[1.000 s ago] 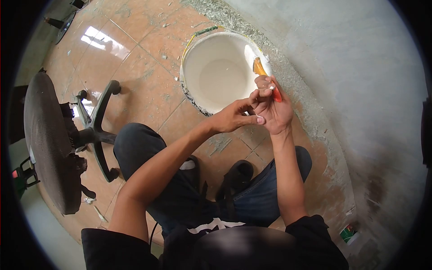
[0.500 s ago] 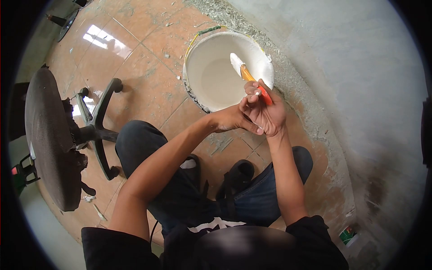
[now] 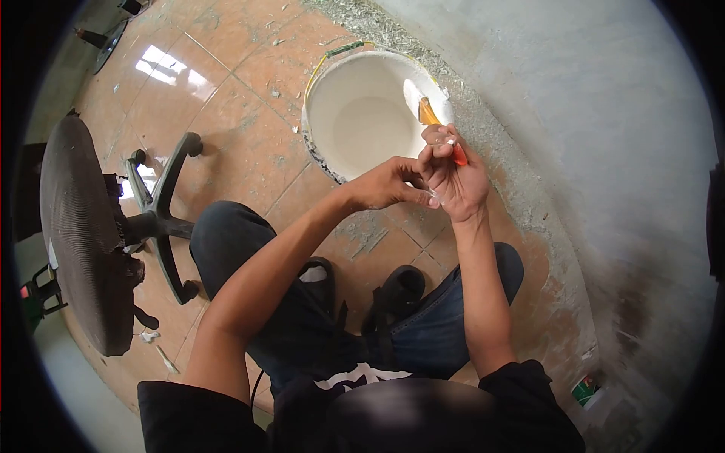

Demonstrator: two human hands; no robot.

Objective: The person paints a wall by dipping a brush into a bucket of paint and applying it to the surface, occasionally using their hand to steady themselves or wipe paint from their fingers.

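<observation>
My right hand (image 3: 459, 177) is turned palm up, with its fingers curled around a paintbrush (image 3: 430, 112). The brush has a red-and-yellow handle and a white-coated head, which points up over the right inner side of a bucket (image 3: 316, 124). White smears mark the right fingertips. My left hand (image 3: 389, 183) reaches across from the left. Its thumb lies on the heel of my right palm, and its other fingers run behind the edge of that hand, partly hidden. Pale, off-white material covers the inside of the bucket.
A worn office chair (image 3: 87, 234) lies on its side at left, its wheeled base (image 3: 162, 204) towards me. Debris strips (image 3: 521, 181) line the wall (image 3: 604, 136) at right. A small green-and-white container (image 3: 584, 390) stands low at right. My knees flank the sandals (image 3: 404, 285).
Both hands have shifted slightly, the right hand a little rightward with the brush. My left thumb stays against the right palm, while its fingers sit slightly higher.
</observation>
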